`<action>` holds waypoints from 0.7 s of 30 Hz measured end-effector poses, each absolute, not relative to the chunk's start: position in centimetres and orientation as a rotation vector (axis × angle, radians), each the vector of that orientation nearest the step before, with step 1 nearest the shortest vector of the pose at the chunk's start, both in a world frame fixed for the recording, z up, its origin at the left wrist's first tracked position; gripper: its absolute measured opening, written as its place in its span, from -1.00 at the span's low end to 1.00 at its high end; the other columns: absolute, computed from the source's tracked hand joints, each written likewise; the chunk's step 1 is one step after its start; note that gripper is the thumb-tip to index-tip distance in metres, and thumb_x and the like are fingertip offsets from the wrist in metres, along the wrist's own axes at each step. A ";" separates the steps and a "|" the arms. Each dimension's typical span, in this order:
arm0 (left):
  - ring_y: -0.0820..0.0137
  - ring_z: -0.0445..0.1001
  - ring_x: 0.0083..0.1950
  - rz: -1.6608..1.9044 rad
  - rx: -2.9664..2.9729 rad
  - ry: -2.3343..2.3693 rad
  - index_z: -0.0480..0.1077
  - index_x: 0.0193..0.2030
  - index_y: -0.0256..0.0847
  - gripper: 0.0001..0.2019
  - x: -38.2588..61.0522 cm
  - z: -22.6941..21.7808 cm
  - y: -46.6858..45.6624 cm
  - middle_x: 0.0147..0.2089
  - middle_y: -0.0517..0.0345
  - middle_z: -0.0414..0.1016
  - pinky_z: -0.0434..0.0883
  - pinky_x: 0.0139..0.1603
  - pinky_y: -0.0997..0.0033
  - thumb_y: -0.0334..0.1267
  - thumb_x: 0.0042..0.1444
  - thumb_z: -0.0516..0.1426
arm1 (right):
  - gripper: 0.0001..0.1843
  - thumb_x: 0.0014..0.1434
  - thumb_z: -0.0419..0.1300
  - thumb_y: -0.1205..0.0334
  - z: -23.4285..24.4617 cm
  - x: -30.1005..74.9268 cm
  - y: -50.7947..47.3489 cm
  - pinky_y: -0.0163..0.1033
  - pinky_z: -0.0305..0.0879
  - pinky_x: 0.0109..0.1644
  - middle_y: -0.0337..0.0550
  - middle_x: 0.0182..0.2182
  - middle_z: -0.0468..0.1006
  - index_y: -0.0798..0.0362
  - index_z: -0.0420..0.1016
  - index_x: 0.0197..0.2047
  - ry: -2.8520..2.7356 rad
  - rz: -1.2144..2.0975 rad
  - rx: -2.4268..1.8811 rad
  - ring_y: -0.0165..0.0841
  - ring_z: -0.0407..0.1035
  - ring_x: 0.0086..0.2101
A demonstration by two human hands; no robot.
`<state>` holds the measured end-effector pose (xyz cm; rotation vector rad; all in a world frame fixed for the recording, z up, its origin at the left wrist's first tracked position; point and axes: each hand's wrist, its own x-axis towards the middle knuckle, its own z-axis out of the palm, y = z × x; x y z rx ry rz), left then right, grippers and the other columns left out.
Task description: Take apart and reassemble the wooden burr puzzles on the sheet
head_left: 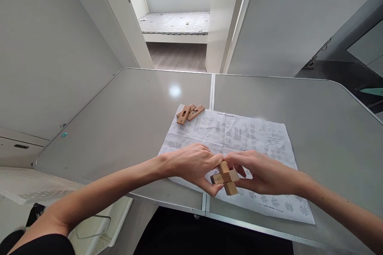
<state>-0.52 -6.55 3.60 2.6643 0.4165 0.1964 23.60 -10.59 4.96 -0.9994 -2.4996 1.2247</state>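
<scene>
A wooden burr puzzle point(229, 176) of crossed bars is held between my two hands, above the near part of a printed instruction sheet point(206, 143). My left hand point(197, 167) grips it from the left, with the thumb below and the index finger on top. From the right, my right hand point(257, 171) pinches it, its fingertips partly hidden behind the bars. A small mark shows on the end of the left-pointing bar. Farther off, at the sheet's upper left corner, lie several flat wooden pieces point(184, 114) with slots and numbers, overlapping one another.
The grey table point(134, 127) has a metal seam point(212, 91) down its middle and a raised metal edge. A teal bit point(64, 134) sits by its left rim. Beyond it, an open doorway shows a bed point(176, 24). A white shelf unit point(98, 223) stands below left.
</scene>
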 end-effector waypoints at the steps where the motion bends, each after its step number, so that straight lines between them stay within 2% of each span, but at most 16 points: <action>1: 0.33 0.43 -0.55 0.182 2.646 0.423 0.25 -0.30 -0.14 -0.67 -0.6 3.7 -6.5 -0.51 0.23 0.46 0.39 -0.35 0.30 0.06 0.09 0.20 | -0.92 0.33 0.25 0.22 5.1 23.6 -10.6 -0.25 0.25 -0.27 -0.25 -0.34 0.50 -0.02 0.43 -0.14 -2.491 1.241 -0.998 -0.37 0.34 -0.38; 4: 0.39 0.41 -0.52 0.124 2.542 0.502 0.28 -0.25 -0.15 -0.68 -0.9 4.3 -6.2 -0.42 0.21 0.51 0.33 -0.37 0.35 0.05 0.15 0.19 | -0.90 0.36 0.24 0.16 5.4 23.8 -10.5 -0.25 0.26 -0.26 -0.25 -0.35 0.52 -0.03 0.47 -0.11 -2.434 1.268 -1.044 -0.37 0.35 -0.39; 7: 0.45 0.33 -0.53 0.093 2.373 0.614 0.30 -0.29 -0.16 -0.71 -1.2 5.1 -5.7 -0.44 0.24 0.45 0.21 -0.44 0.41 0.02 0.31 0.10 | -0.77 0.41 0.19 0.05 5.5 24.2 -10.4 -0.25 0.23 -0.32 -0.24 -0.41 0.49 0.00 0.48 -0.22 -2.322 1.311 -1.118 -0.38 0.31 -0.43; 9: 0.45 0.32 -0.50 0.105 2.210 0.640 0.29 -0.34 -0.17 -0.64 -1.4 5.5 -5.5 -0.46 0.23 0.41 0.19 -0.44 0.42 -0.01 0.42 -0.03 | -0.68 0.44 0.13 -0.03 5.5 24.5 -10.3 -0.25 0.22 -0.35 -0.21 -0.40 0.51 0.02 0.48 -0.24 -2.212 1.447 -1.123 -0.37 0.33 -0.44; 12: 0.47 0.31 -0.46 0.169 1.997 0.653 0.25 -0.38 -0.18 -0.56 -1.5 5.8 -5.2 -0.45 0.24 0.36 0.24 -0.39 0.43 0.00 0.48 -0.14 | -0.57 0.48 0.03 -0.11 5.5 24.6 -10.3 -0.24 0.25 -0.34 -0.21 -0.41 0.49 0.03 0.45 -0.24 -1.989 1.746 -1.055 -0.37 0.35 -0.44; 15: 0.46 0.30 -0.38 0.338 1.941 0.702 0.28 -0.28 -0.19 -0.61 -1.4 5.7 -5.0 -0.37 0.22 0.36 0.28 -0.33 0.42 0.05 0.45 -0.07 | -0.47 0.50 -0.05 -0.15 4.9 24.5 -10.3 -0.21 0.30 -0.24 -0.25 -0.50 0.38 0.03 0.35 -0.36 -1.739 1.947 -0.988 -0.37 0.32 -0.45; 17: 0.40 0.38 -0.23 0.476 1.914 0.712 0.33 -0.12 -0.19 -0.66 -1.3 5.4 -4.9 -0.19 0.12 0.44 0.36 -0.23 0.38 0.08 0.37 0.06 | -0.44 0.52 -0.10 -0.15 4.2 24.4 -10.3 -0.20 0.30 -0.23 -0.27 -0.52 0.35 0.03 0.31 -0.40 -1.589 2.027 -0.941 -0.39 0.30 -0.47; 19: 0.31 0.44 -0.05 0.540 1.870 0.684 0.33 0.06 -0.19 -0.59 -1.1 5.1 -4.6 0.04 -0.03 0.46 0.43 -0.10 0.30 0.08 0.28 0.17 | -0.43 0.52 -0.11 -0.15 3.4 24.3 -10.3 -0.22 0.26 -0.30 -0.28 -0.53 0.31 0.03 0.29 -0.42 -1.463 2.089 -0.857 -0.41 0.25 -0.51; 21: 0.25 0.45 0.05 0.523 1.829 0.642 0.33 0.19 -0.18 -0.49 -0.8 5.0 -4.4 0.15 -0.09 0.44 0.44 0.01 0.23 0.06 0.23 0.23 | -0.43 0.51 -0.09 -0.15 2.9 24.1 -10.1 -0.24 0.24 -0.35 -0.30 -0.54 0.27 0.03 0.27 -0.44 -1.380 2.126 -0.769 -0.43 0.22 -0.53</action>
